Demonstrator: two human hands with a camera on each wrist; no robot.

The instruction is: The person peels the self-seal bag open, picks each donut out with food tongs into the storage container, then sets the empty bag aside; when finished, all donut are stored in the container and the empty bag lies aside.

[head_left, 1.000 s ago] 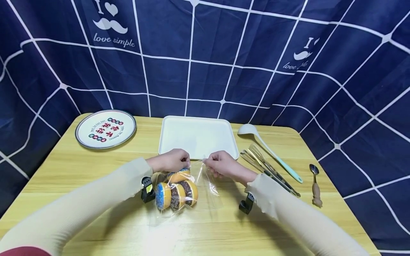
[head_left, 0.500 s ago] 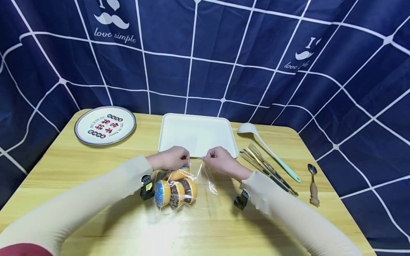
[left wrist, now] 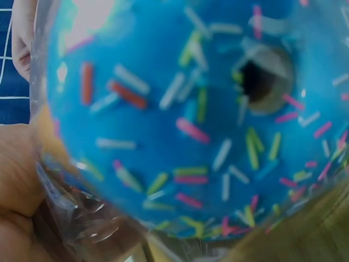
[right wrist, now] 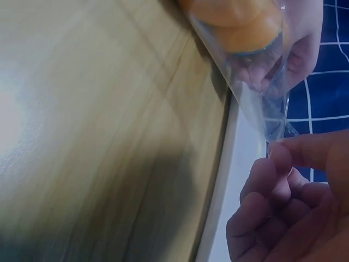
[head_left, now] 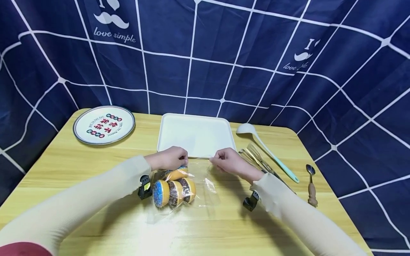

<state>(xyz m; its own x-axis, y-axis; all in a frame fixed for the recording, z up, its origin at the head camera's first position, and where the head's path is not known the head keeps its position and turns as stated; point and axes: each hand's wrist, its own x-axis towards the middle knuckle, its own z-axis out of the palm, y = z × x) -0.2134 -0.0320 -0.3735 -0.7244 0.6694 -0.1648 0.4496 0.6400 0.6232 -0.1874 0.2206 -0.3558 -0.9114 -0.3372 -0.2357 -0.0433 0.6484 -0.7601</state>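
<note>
A clear plastic bag (head_left: pixel 206 195) holds several toy-like donuts, low in the middle of the head view. Blue icing covers one donut (head_left: pixel 161 193), dark brown icing its neighbours (head_left: pixel 175 193), and another blue-iced one (head_left: pixel 177 174) lies above them. My left hand (head_left: pixel 171 158) grips the bag's top left corner. Thumb and forefinger of my right hand (head_left: pixel 232 161) pinch the top right corner, with the other fingers loosely curled in the right wrist view. A sprinkled blue donut (left wrist: pixel 163 125) fills most of the left wrist view and hides much of that hand.
Behind the hands lies a white tray (head_left: pixel 196 133). A round plate (head_left: pixel 104 125) with red lettering stands at the back left. On the right are a ladle (head_left: pixel 272 153), metal tongs (head_left: pixel 256 156) partly behind the right arm, and a spoon (head_left: pixel 311 185).
My right hand has shifted a little to the right, and the bag's top edge is now drawn out wider between both hands. The left hand has barely moved.
</note>
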